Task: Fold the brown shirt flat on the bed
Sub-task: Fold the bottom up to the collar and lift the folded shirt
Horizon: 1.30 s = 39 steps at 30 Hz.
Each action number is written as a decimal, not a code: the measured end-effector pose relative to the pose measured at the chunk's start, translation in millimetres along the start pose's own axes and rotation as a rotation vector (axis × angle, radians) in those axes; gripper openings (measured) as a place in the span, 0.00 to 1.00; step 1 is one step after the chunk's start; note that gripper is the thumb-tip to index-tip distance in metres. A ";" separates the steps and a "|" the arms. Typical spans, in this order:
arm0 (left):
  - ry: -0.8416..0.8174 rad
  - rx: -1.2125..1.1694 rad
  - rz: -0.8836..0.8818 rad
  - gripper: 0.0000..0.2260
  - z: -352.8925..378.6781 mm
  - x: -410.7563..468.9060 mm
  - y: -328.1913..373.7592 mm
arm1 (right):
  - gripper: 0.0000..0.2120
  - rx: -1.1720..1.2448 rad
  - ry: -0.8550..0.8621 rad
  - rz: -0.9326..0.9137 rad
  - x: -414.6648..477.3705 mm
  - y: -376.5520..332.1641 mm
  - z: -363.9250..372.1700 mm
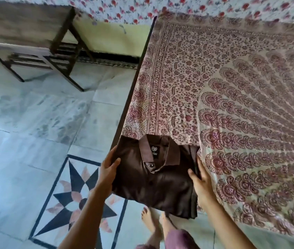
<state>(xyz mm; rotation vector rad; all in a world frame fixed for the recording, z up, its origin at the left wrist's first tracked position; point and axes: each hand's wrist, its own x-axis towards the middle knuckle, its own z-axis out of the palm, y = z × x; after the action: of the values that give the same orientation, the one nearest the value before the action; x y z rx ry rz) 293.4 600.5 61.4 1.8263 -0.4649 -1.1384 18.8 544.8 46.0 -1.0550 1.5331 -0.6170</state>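
The brown shirt is folded into a compact rectangle, collar and round label facing up. It is held above the near left corner of the bed, partly over the floor. My left hand grips its left edge with the thumb on top. On the opposite side, my right hand clasps the right edge, fingers under the stacked folds.
The bed carries a maroon patterned sheet and a dark frame edge. A dark wooden table stands at far left on the tiled floor with a star inlay. My bare feet are below the shirt.
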 end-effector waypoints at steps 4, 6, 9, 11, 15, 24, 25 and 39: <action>0.004 -0.006 0.026 0.19 15.1 67.2 -23.9 | 0.26 0.062 0.048 -0.013 59.3 10.8 21.3; -0.012 0.008 0.061 0.19 22.6 102.2 -34.5 | 0.26 0.082 0.073 -0.013 90.7 18.4 32.3; 0.004 0.061 0.134 0.21 35.8 144.1 -42.0 | 0.25 0.114 0.076 -0.043 136.1 26.7 42.8; 0.024 0.096 0.156 0.21 45.5 166.4 -45.6 | 0.25 0.097 0.092 -0.066 163.0 37.2 47.0; 0.102 0.323 0.162 0.19 54.8 183.6 -53.5 | 0.25 -0.128 0.162 -0.125 182.0 56.4 50.2; 0.310 0.805 0.042 0.15 46.9 113.8 -74.9 | 0.34 -0.631 0.348 -0.139 97.3 91.8 74.3; 0.305 0.817 0.058 0.15 45.2 110.5 -79.0 | 0.34 -0.666 0.326 -0.138 89.7 93.3 76.9; 0.272 1.017 0.425 0.23 65.2 122.9 -84.8 | 0.27 -0.934 0.443 -0.309 95.6 91.8 87.7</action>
<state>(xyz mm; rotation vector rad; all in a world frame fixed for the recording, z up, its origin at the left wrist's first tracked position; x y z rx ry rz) 288.0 526.6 -83.7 2.4901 -1.3596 -0.3221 78.0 518.0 -98.9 -1.9807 2.1401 -0.3289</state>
